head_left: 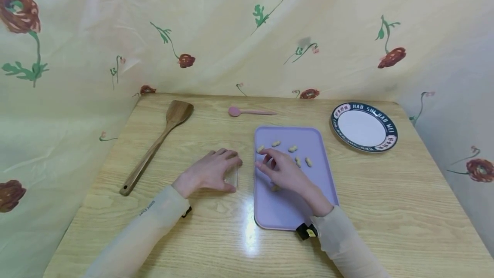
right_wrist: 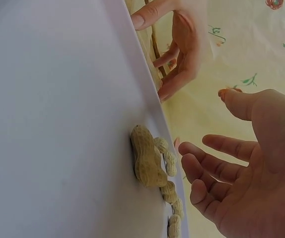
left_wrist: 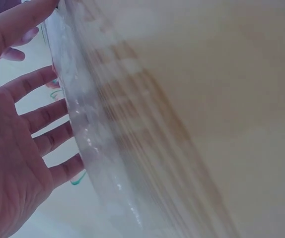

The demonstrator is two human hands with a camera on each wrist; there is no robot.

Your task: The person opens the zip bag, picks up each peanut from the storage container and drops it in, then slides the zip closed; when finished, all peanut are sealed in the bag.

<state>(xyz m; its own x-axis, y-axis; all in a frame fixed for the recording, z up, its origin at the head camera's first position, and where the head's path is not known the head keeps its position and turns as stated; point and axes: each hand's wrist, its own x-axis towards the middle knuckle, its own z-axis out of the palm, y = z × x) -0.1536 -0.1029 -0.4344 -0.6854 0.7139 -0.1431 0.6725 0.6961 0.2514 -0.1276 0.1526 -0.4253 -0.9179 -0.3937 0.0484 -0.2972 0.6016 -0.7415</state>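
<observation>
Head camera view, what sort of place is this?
Probably a tabletop set up for a handling session, though I can't be certain: patterned sheeting surrounds the wood-grain table, which holds a purple tray of peanuts and a wooden spatula.

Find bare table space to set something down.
The table is bare right of the lilac tray, nearer than the lettered plate, and between the wooden spatula and pink spoon. Crowded: the tray's far half, with peanuts and the right hand.
</observation>
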